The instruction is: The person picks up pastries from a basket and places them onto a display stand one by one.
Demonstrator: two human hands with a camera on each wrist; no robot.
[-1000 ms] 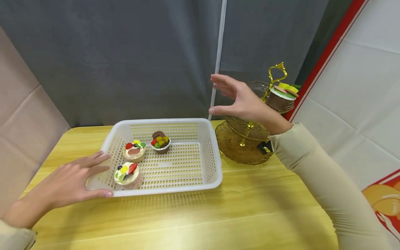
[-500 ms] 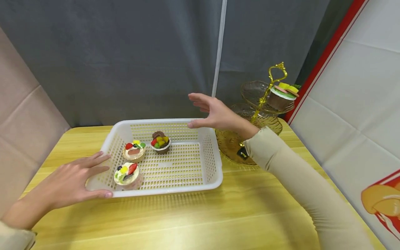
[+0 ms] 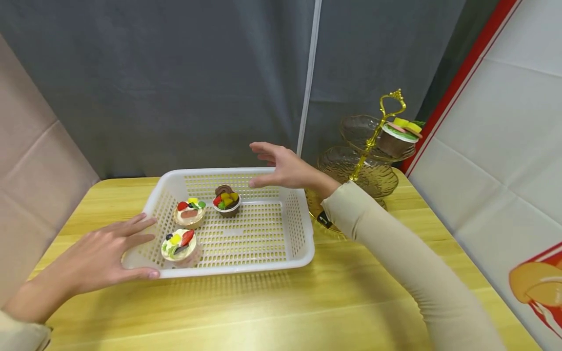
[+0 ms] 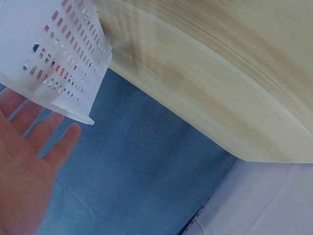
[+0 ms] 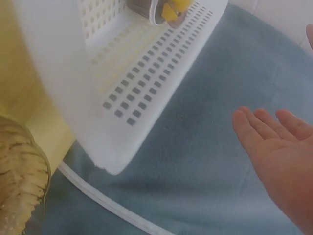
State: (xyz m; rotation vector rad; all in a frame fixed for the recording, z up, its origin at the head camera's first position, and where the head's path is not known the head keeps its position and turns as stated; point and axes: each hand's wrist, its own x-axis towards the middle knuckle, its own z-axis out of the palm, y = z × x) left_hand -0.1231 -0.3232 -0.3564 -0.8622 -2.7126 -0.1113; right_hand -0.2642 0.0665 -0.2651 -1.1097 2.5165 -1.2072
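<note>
A white perforated plastic basket (image 3: pixel 237 269) sits on the wooden table. Three fruit-topped cupcakes lie in its left half: a chocolate one (image 3: pixel 227 201), a cream one (image 3: pixel 190 214) and a pink-sided cream one (image 3: pixel 179 245). My left hand (image 3: pixel 98 253) is at the basket's left rim, fingers spread and thumb by the near corner; the left wrist view shows its fingers (image 4: pixel 61 144) by the rim. Over the far right rim hovers my right hand (image 3: pixel 285 168), fingers extended and holding nothing. In the right wrist view that hand (image 5: pixel 279 147) is apart from the basket.
To the right stands a tiered glass stand (image 3: pixel 369 178) with a gold handle. A chocolate cupcake (image 3: pixel 396 139) with yellow topping rests on its top tier. My right forearm partly covers the lower tier. A grey curtain (image 3: pixel 197 87) hangs behind the table (image 3: pixel 210 312).
My right hand has moved left and down, from in front of the stand to above the basket's far right rim. The left hand stays at the rim.
</note>
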